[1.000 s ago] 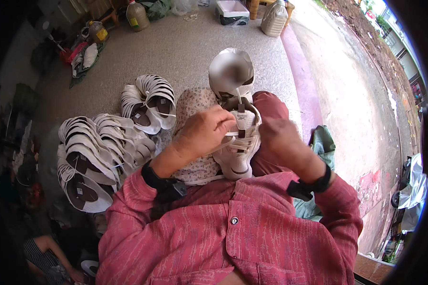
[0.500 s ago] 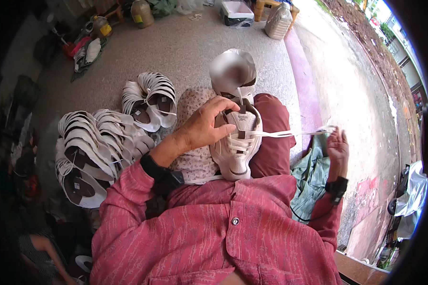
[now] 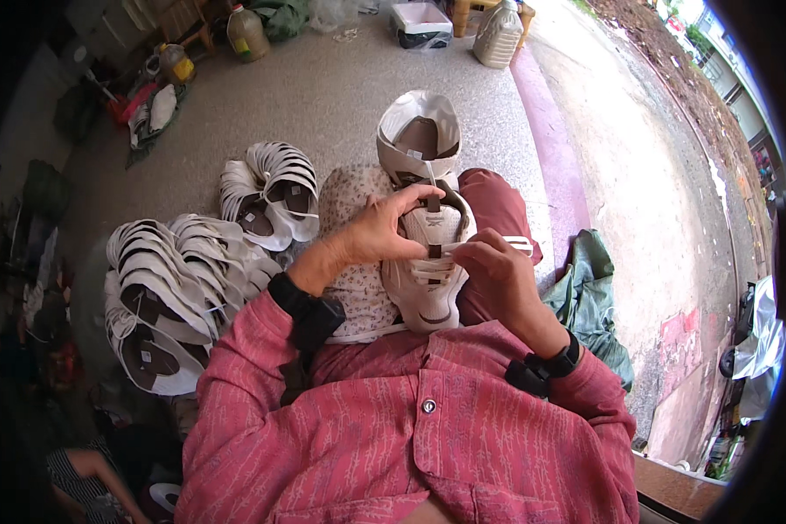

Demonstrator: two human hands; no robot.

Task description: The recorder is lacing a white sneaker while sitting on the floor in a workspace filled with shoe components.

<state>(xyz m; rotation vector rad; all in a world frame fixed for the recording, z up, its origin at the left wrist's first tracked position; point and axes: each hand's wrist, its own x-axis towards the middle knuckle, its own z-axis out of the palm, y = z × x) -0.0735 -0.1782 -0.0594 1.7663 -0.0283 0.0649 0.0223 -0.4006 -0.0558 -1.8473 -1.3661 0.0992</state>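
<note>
A white sneaker upper (image 3: 432,301) lies across my lap, toe toward me, its tongue and lacing facing up. My left hand (image 3: 371,231) grips it from the left, fingertips at the top of the tongue and thumb by the dark lace loop lower down. My right hand (image 3: 506,279) is closed in a pinch at the right side of that loop, on a white shoelace (image 3: 520,244) that shows beyond the knuckles. Just past the tongue, a second white upper (image 3: 418,113) stands with its brown insole visible.
On the floor to my left are stacked white uppers (image 3: 153,288) and a smaller bundle (image 3: 271,192). Green cloth (image 3: 589,288) lies by my right knee. Farther off are a plastic jug (image 3: 498,35) and a white box (image 3: 422,19). Another person's arm (image 3: 105,480) shows lower left.
My right hand has come in from far right, where it held the lace stretched out, to the tongue's lace loop. My left hand stays on the upper.
</note>
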